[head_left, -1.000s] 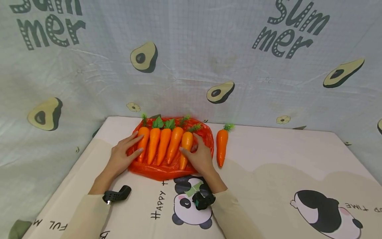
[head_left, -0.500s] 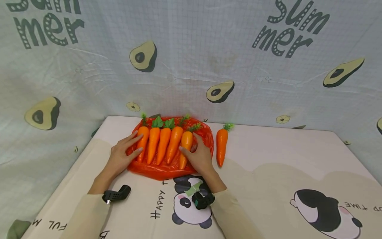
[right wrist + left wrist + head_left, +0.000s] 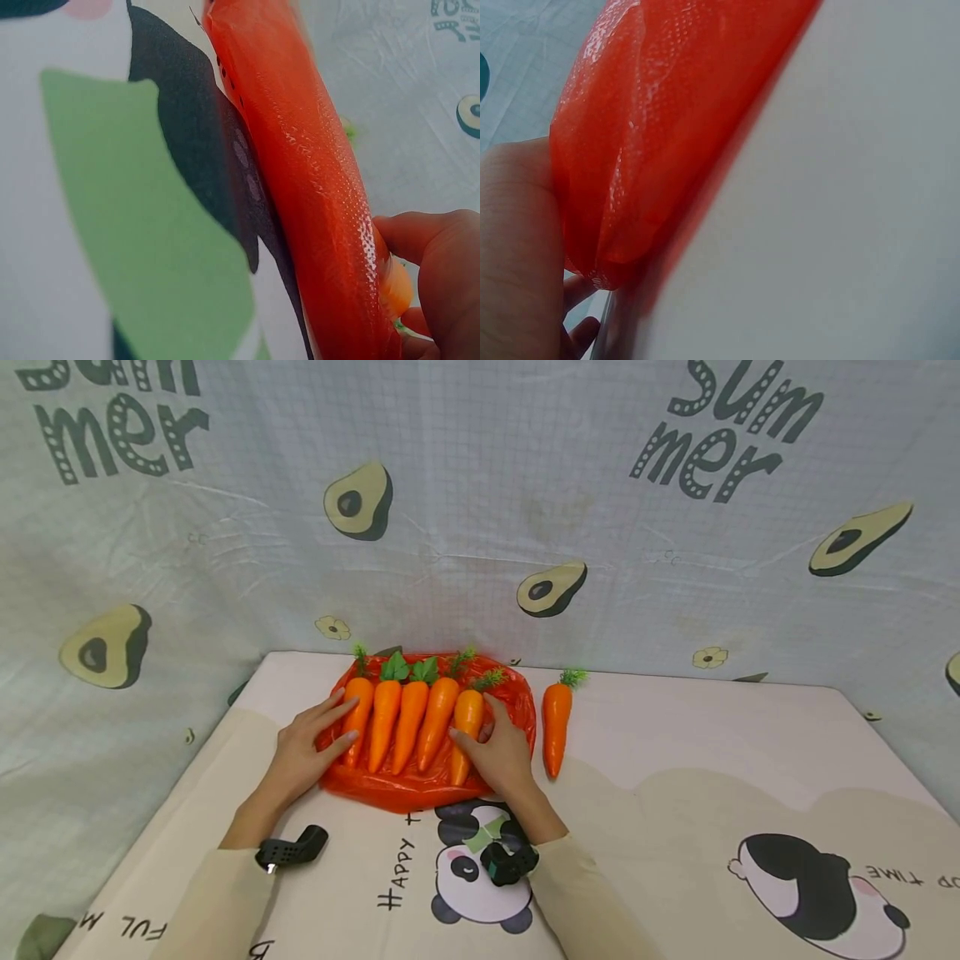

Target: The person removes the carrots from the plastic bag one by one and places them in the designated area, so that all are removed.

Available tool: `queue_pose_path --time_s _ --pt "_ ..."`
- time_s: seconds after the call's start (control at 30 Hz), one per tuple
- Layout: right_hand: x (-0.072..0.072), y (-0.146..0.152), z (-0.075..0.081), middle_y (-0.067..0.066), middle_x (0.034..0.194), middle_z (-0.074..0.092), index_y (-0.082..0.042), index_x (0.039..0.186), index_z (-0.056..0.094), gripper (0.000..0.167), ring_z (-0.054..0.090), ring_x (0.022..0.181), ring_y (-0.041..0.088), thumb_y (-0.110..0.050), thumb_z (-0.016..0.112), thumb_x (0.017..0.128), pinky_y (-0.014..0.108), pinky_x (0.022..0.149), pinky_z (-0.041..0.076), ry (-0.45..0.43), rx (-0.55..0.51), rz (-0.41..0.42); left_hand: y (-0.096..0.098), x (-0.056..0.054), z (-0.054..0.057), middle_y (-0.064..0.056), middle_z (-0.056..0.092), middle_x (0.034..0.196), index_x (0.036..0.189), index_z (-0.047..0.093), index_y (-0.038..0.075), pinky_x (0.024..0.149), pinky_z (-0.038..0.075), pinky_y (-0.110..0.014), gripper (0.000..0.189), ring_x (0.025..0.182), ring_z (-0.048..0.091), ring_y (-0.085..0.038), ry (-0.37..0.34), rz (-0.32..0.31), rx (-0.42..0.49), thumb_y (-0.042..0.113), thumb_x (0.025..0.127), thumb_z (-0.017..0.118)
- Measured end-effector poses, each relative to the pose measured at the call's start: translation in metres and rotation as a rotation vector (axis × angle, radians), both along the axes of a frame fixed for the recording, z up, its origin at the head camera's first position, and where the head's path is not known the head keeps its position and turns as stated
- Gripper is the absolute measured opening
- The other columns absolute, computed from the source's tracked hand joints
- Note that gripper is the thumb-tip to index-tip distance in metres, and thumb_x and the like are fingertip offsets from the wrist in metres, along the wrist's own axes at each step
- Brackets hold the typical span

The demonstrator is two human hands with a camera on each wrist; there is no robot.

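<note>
Several orange carrots with green tops lie side by side on a crinkled red plastic sheet or bag (image 3: 408, 795) in the head view. My left hand (image 3: 306, 743) rests at the left edge, its fingertips and thumb touching the leftmost carrot (image 3: 362, 695). With thumb and fingers on opposite sides, my right hand (image 3: 504, 756) pinches the rightmost carrot (image 3: 469, 714). The left wrist view shows the bulging side of the red plastic (image 3: 667, 112) beside the left hand. In the right wrist view, the plastic's front edge (image 3: 307, 165) hides most of the carrot under the right hand.
One more carrot (image 3: 556, 727) lies on the table to the right of the red plastic. The pale tabletop (image 3: 675, 727) carries printed pandas and lettering. A cloth (image 3: 450, 510) with avocado prints hangs behind and to the left.
</note>
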State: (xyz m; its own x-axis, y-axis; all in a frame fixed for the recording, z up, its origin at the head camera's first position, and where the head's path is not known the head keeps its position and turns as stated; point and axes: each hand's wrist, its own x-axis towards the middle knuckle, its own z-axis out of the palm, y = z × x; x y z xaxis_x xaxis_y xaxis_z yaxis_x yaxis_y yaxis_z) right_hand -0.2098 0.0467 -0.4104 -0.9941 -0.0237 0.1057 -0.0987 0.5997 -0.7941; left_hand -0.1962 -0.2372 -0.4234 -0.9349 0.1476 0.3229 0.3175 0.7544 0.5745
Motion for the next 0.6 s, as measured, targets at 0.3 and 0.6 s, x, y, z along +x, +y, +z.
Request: queue_pose_path --time_s 0.3,0.6 --pt "0.0007 -0.0013 -0.0008 0.002 0.071 0.051 -0.011 0.143 0.040 0.073 0.047 0.061 0.017 -0.039 0.072 0.083 0.025 0.052 0.041 0.003 0.001 -0.008 -0.0003 0.0008 -0.0005 -0.016 0.036 0.150 0.140 0.050 0.011 0.095 0.023 -0.063 0.054 0.130 0.033 -0.043 0.013 -0.003 0.003 0.029 0.091 0.065" --pt "0.0026 -0.0024 0.0008 0.003 0.070 0.051 -0.010 0.143 0.040 0.073 0.047 0.058 0.017 -0.038 0.071 0.083 0.025 0.050 0.040 -0.001 -0.016 -0.014 -0.0002 0.0015 0.0001 -0.017 0.036 0.149 0.139 0.050 0.010 0.094 0.023 -0.064 0.054 0.129 0.034 -0.044 0.030 -0.009 0.006 0.028 0.090 0.065"
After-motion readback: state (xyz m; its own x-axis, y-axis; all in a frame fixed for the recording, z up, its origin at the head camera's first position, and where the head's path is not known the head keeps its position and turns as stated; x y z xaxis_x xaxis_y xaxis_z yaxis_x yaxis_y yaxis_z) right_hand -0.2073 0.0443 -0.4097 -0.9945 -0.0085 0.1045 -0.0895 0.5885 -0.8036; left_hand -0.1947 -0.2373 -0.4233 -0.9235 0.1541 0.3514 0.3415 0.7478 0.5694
